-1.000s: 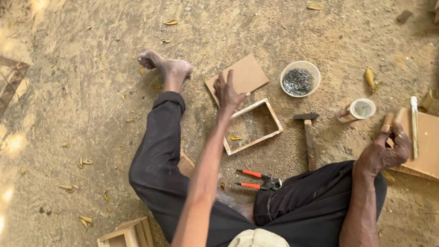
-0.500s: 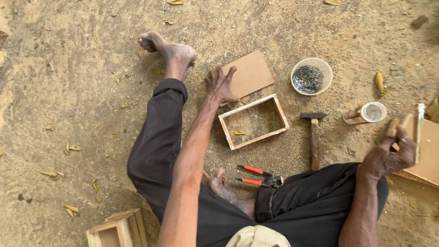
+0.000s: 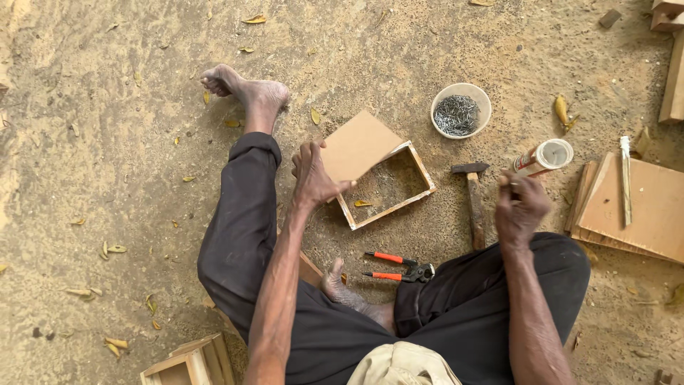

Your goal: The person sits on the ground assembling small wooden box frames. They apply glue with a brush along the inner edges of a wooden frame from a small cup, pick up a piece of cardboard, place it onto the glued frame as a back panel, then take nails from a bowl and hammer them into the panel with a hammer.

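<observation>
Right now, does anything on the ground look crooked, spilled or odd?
Only the thin board stands out: it lies skewed over one corner of the open wooden frame, held by the left hand, not squared to it. The nails stay in their bowl; nothing has spilled.

Outdoor woodworking spot | bare sandy ground point(image 3: 107, 178) with fallen leaves | hammer point(image 3: 472, 199), bowl of nails point(image 3: 460, 110), stacked boards point(image 3: 641, 207) lay around
</observation>
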Available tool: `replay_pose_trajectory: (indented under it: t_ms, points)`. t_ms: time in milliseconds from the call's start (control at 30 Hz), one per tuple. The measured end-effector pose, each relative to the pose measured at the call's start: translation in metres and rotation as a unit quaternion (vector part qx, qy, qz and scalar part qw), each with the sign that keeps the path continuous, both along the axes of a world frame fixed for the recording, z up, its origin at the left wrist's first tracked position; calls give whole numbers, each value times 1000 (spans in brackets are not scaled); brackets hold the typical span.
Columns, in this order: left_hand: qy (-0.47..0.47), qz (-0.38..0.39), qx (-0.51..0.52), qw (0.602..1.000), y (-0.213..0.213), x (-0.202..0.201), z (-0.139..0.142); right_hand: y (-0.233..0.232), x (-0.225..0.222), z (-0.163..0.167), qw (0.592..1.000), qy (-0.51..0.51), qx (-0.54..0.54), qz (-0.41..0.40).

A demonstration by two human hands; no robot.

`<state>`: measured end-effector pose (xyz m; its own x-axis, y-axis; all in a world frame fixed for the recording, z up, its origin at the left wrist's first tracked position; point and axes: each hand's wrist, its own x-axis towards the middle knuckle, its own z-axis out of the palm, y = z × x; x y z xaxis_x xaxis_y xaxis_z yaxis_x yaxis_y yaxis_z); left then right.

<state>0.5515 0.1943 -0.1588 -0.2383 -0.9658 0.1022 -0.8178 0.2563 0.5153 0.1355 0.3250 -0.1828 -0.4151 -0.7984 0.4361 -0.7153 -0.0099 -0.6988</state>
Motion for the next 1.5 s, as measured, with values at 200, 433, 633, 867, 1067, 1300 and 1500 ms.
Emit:
replay_pose_trajectory:
  t_ms: [200, 433, 633, 867, 1067, 1300, 1500]
  points:
    - [65, -52, -116, 990, 34, -28, -19, -12, 57, 1, 982, -143, 115, 35]
    - [9, -80, -131, 988, 64, -46, -33, -24, 74, -12, 983, -77, 140, 93]
    - [10, -102, -131, 986, 75, -50, -26, -22, 72, -11, 959, -114, 251, 69]
    - [-9, -52, -128, 990, 90, -55, -18, -20, 74, -12, 965, -117, 213, 96]
    - [126, 208, 34, 969, 132, -59, -17, -18, 74, -19, 975, -96, 170, 105]
    - [161, 151, 57, 974, 137, -57, -41, -19, 80, -22, 957, -134, 242, 84]
    - [159, 146, -43, 975, 108, -29, -59, -17, 115, -18, 976, -103, 175, 80]
